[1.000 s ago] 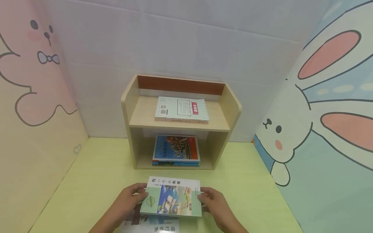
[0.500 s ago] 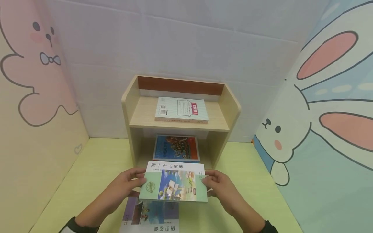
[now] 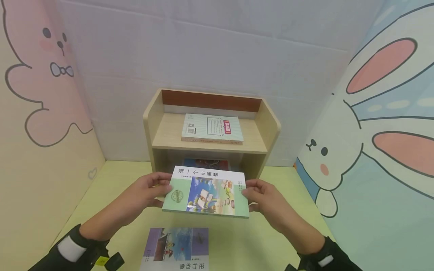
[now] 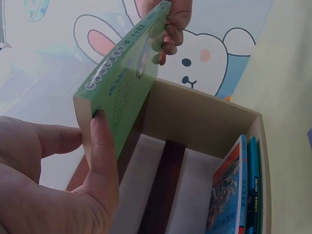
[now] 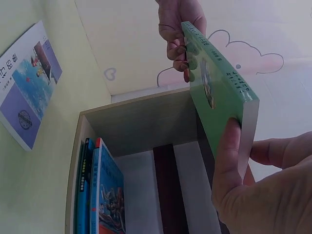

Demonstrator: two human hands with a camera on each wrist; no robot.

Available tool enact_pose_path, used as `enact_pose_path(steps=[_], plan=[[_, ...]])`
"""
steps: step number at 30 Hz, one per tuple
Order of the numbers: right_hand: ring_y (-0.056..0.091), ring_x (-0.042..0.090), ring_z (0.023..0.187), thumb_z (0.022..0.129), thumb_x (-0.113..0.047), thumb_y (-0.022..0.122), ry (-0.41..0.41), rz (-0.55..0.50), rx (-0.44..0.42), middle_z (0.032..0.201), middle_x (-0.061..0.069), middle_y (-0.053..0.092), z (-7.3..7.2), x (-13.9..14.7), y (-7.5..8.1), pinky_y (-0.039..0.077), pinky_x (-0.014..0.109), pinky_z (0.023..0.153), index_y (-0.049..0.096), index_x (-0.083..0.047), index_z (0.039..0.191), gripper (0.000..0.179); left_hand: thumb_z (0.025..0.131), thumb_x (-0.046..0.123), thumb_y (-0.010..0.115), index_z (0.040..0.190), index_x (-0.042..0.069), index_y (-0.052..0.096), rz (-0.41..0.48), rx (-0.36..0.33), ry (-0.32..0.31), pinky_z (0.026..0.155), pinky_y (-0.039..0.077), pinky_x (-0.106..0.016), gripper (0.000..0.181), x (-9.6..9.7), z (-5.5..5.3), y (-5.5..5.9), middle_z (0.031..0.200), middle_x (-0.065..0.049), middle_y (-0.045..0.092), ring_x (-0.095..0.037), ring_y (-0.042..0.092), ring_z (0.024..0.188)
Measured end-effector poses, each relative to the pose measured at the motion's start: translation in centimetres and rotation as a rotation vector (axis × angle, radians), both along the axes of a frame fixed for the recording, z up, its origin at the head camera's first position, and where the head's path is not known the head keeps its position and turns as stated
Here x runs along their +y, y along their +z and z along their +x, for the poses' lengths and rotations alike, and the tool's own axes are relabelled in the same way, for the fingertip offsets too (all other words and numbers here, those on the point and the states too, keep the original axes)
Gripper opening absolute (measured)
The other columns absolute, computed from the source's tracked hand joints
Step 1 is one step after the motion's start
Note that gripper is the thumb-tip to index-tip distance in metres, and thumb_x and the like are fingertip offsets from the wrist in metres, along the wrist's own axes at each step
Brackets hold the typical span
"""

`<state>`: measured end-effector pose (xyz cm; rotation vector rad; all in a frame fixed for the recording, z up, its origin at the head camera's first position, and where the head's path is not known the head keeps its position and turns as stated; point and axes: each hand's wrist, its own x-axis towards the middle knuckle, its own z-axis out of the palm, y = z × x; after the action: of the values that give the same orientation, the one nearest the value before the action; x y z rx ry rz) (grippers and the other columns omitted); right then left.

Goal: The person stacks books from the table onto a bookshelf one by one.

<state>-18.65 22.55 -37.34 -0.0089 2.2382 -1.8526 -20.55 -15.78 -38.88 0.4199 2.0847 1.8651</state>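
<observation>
Both hands pinch the green book point(image 3: 205, 196) by its short edges, left hand point(image 3: 148, 190) and right hand point(image 3: 262, 197), flat, long axis left-right, mid-frame in front of the shelf point(image 3: 269, 126) (surface below).

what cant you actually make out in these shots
- Stack of books on the lower shelf: head view, mostly hidden behind the green book; their number cannot be told.
- Purple book on the table: head view, near end cut off by the bottom edge.
- Print on the pale book on the top shelf: too small to read.
- Left hand and right hand: fingers under the green book are hidden in the head view.
</observation>
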Motion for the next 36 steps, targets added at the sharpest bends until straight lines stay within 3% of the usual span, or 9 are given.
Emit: enact_pose_path(steps=[15, 24, 30, 36], plan=[[0.073, 0.027, 0.106, 0.112, -0.020, 0.065, 0.040, 0.049, 0.062, 0.133, 0.019, 0.070, -0.9, 0.3, 2.7, 0.063, 0.034, 0.089, 0.054, 0.005, 0.150, 0.048, 0.114, 0.018, 0.063, 0.158, -0.008, 0.045, -0.033, 0.043, -0.019, 0.093, 0.063, -0.040, 0.054, -0.1, -1.0, 2.8, 0.133, -0.021, 0.066, -0.030, 0.074, 0.112], [0.073, 0.031, 0.113, 0.111, -0.027, 0.068, 0.055, 0.085, 0.099, 0.140, 0.016, 0.070, -2.2, 0.8, 4.8, 0.062, 0.037, 0.099, 0.057, 0.001, 0.150, 0.049, 0.115, 0.023, 0.063, 0.160, -0.004, 0.046, -0.076, 0.059, -0.018, 0.101, 0.060, -0.037, 0.056, 0.0, -2.2, 5.1, 0.148, -0.020, 0.063, -0.027, 0.072, 0.121], [0.071, 0.028, 0.118, 0.113, -0.028, 0.065, 0.070, 0.093, 0.112, 0.146, 0.019, 0.066, -3.4, 1.3, 5.5, 0.060, 0.034, 0.103, 0.055, 0.003, 0.153, 0.051, 0.115, 0.024, 0.062, 0.160, -0.005, 0.047, -0.088, 0.073, -0.030, 0.102, 0.060, -0.037, 0.056, 0.5, -3.6, 6.0, 0.150, -0.021, 0.063, -0.025, 0.072, 0.123], [0.069, 0.024, 0.119, 0.114, -0.030, 0.064, 0.043, 0.062, 0.114, 0.151, 0.021, 0.062, -6.2, 1.3, 6.2, 0.059, 0.027, 0.099, 0.049, 0.004, 0.158, 0.057, 0.114, 0.028, 0.063, 0.162, -0.002, 0.047, -0.144, 0.087, 0.028, 0.111, 0.055, -0.046, 0.058, 1.4, -6.3, 7.2, 0.151, -0.020, 0.062, -0.027, 0.068, 0.123]])
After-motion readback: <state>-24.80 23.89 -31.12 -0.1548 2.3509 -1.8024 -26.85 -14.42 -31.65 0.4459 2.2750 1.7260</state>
